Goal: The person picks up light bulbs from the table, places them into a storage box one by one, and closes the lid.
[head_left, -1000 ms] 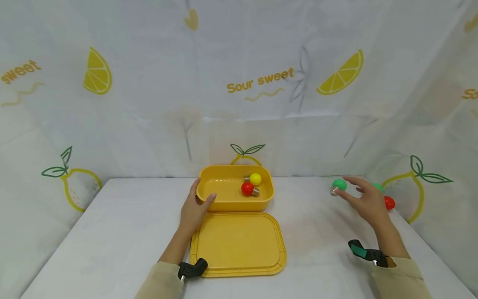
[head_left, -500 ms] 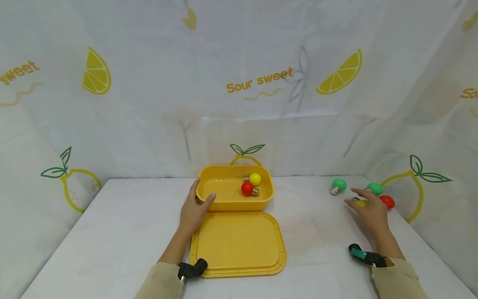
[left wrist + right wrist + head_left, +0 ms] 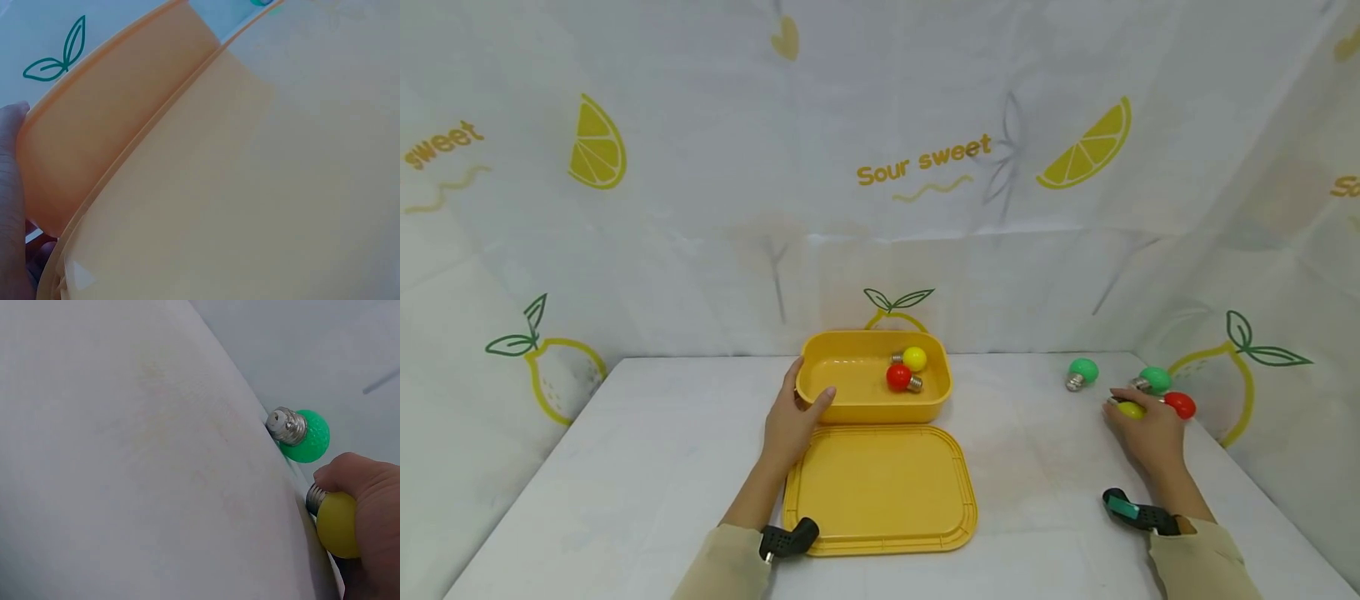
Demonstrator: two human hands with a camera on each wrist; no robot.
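My left hand (image 3: 790,422) grips the left end of a yellow plastic box (image 3: 868,414), thumb at the front rim and fingers round the side. Inside the box lie a yellow light bulb (image 3: 914,359) and a red light bulb (image 3: 898,377). At the right of the table my right hand (image 3: 1152,429) pinches another yellow light bulb (image 3: 337,524), its thumb by the metal screw base. Just beyond that hand are a green light bulb (image 3: 1156,380) and a red light bulb (image 3: 1181,406). A second green light bulb (image 3: 1082,370) lies farther left, base toward me.
A flat yellow lid (image 3: 880,492) lies directly in front of the box, between the forearms. White cloth printed with lemons (image 3: 880,208) hangs behind the white table (image 3: 647,467). The table's right edge runs close beside the red bulb.
My right hand has moved from the left green bulb toward me and right, and its fingers have closed on the yellow bulb. The left hand and box have stayed put.
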